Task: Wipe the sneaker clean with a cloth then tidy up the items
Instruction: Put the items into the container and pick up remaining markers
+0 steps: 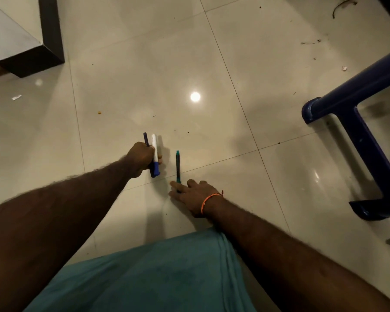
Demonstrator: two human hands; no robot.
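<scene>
Left hand (142,157) fisted round white marker (154,146) and dark blue pen (145,138); right hand (195,195) fingers nearly straight, touching near end of teal pen (178,164); pen lies on floor tiles (212,136).

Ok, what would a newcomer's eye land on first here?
The left hand at centre grips a white marker with a blue cap and a dark blue pen. The right hand beside it touches the near end of a green pen lying on the tiled floor. Blue plastic legs stand at right.
</scene>
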